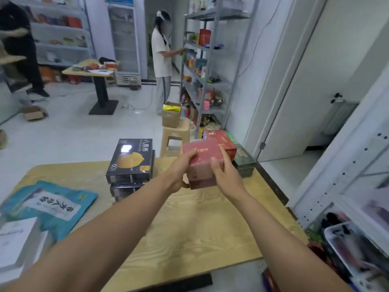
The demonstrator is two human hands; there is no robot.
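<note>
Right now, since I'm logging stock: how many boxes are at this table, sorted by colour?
Black boxes, stacked: 2
Pink box, held by the left hand and the right hand: 1
Red box: 1
Dark green box: 1
White box: 1
Total: 6

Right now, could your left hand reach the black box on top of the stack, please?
Probably yes, once freed: the left hand grips the pink box with the right hand, yet the black box lies close beside it, its top uncovered.
</note>
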